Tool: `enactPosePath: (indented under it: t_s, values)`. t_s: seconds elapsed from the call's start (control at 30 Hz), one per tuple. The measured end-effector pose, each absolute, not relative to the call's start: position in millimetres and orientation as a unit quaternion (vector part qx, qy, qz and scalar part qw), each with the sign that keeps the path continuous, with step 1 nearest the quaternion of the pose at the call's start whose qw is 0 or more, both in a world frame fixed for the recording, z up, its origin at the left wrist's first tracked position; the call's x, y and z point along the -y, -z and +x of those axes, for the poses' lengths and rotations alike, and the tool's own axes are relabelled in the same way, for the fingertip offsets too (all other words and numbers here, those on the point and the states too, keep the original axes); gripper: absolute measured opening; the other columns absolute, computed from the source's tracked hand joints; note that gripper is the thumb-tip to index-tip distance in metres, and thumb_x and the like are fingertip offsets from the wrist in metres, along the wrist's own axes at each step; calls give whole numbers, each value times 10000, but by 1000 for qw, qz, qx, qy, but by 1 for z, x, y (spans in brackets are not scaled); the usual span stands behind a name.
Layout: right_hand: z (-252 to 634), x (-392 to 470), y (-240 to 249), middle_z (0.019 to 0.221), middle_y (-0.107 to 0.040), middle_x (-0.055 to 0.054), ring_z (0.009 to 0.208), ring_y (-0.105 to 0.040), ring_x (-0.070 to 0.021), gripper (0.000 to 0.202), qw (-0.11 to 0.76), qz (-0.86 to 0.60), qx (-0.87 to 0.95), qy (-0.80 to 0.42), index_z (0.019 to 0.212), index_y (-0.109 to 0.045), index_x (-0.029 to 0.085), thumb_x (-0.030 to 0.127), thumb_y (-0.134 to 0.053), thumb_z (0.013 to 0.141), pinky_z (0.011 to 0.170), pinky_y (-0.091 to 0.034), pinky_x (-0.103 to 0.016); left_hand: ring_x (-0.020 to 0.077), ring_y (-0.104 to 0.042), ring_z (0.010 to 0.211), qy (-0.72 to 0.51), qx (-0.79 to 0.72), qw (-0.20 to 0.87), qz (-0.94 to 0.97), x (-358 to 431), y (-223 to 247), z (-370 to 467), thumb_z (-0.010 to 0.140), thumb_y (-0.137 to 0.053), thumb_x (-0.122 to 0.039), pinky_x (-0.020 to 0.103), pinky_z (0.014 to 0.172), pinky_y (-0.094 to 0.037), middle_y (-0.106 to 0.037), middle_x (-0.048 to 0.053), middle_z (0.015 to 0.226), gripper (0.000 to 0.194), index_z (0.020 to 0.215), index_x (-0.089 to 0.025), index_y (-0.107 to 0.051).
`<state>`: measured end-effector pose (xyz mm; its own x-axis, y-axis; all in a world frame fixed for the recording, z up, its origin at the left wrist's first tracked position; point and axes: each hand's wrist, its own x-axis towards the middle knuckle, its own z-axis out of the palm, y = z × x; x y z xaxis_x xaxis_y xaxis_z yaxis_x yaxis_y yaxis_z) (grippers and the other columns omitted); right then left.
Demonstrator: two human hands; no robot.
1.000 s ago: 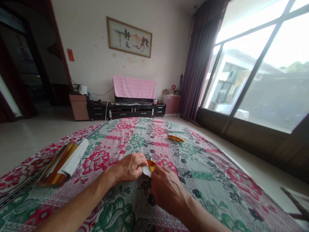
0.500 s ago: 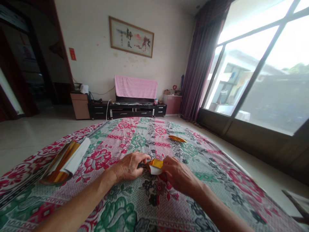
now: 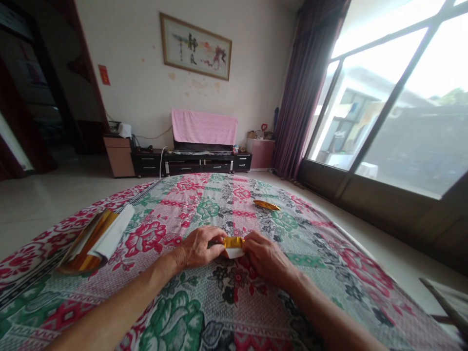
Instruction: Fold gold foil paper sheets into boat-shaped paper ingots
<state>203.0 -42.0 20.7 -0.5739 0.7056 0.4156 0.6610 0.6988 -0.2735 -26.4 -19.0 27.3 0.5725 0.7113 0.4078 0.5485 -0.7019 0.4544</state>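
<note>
A small folded piece of gold foil paper (image 3: 233, 243), gold on top with a white underside at its near edge, is held between both hands over the middle of the table. My left hand (image 3: 203, 247) pinches its left end between thumb and fingers. At the right end, my right hand (image 3: 265, 256) has its fingers closed on the paper, hiding that end. Beyond the hands lies a folded gold paper boat shape (image 3: 266, 205), long and pointed at both ends. To the left rests a stack of gold and white paper sheets (image 3: 95, 242), curled and loosely overlapping.
A flowered cloth (image 3: 175, 312) in red, green and grey covers the round table. Behind it stand a low black TV cabinet (image 3: 199, 165) and a pink cloth (image 3: 204, 127) over a screen. A wooden frame (image 3: 444, 304) shows at lower right.
My left fingers have closed in on the left end of the gold paper, which now sits straighter between both hands. The view has shifted slightly.
</note>
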Motion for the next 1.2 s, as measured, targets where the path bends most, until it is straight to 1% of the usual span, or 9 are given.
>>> enactPosePath:
  t_s: [0.27, 0.5, 0.63, 0.7, 0.8, 0.87, 0.97, 1.07, 1.2]
  values:
    - [199, 32, -10, 824, -539, -22, 750, -507, -109, 187, 298, -393, 868, -63, 840, -563, 172, 68, -408, 851, 705, -393, -210, 155, -536, 786, -301, -365, 88, 877, 14, -16, -26, 701, -551, -175, 292, 743, -435, -621, 10, 820, 250, 949, -183, -587]
    - [194, 19, -7, 833, -564, -20, 755, -519, -116, 206, 320, -411, 851, -67, 841, -580, 170, 30, -448, 768, 723, -392, -225, 166, -534, 803, -321, -375, 55, 868, 12, -10, -27, 748, -563, -209, 296, 729, -446, -599, 26, 828, 168, 912, -175, -577]
    - [194, 17, -11, 826, -567, -18, 755, -519, -118, 206, 305, -393, 865, -70, 834, -586, 168, 32, -463, 741, 718, -396, -228, 165, -546, 814, -326, -371, 54, 868, 12, -8, -26, 750, -565, -170, 295, 745, -449, -603, 24, 825, 105, 854, -177, -580]
    - [192, 15, -13, 833, -571, -22, 769, -525, -119, 208, 299, -388, 869, -68, 826, -592, 166, 30, -463, 737, 727, -400, -230, 162, -553, 823, -331, -376, 55, 864, 9, -7, -27, 753, -554, -145, 293, 751, -455, -608, 25, 844, 144, 890, -180, -583]
    - [188, 10, -13, 837, -577, -29, 773, -531, -123, 210, 303, -387, 868, -65, 828, -601, 166, 34, -465, 738, 732, -406, -236, 162, -560, 835, -343, -401, 44, 848, 5, -4, -28, 751, -538, -117, 295, 763, -462, -614, 25, 872, 262, 1000, -194, -569]
    - [185, 9, -13, 834, -579, -34, 772, -533, -127, 209, 309, -383, 868, -65, 829, -604, 164, 35, -470, 734, 729, -409, -240, 162, -563, 837, -346, -416, 34, 840, 2, -3, -28, 749, -535, -109, 293, 771, -462, -615, 23, 877, 284, 1017, -200, -567]
    - [184, 10, -13, 833, -580, -34, 759, -532, -126, 207, 312, -374, 870, -70, 819, -603, 165, 34, -479, 717, 717, -412, -238, 163, -561, 840, -343, -424, 22, 838, 0, -1, -29, 761, -530, -112, 289, 774, -457, -617, 23, 874, 224, 959, -199, -588]
    - [184, 14, -15, 816, -581, -29, 761, -531, -129, 208, 309, -369, 874, -71, 798, -607, 165, 30, -488, 695, 718, -410, -237, 162, -555, 819, -332, -413, 12, 848, -1, 0, -28, 796, -500, -117, 290, 768, -452, -614, 27, 824, 141, 840, -186, -615]
    - [184, 17, -18, 792, -589, -27, 775, -532, -136, 209, 300, -372, 876, -65, 788, -616, 166, 34, -489, 687, 731, -408, -246, 160, -545, 806, -314, -391, -9, 865, -1, 1, -29, 833, -452, -117, 285, 755, -450, -599, 36, 786, 213, 744, -177, -636]
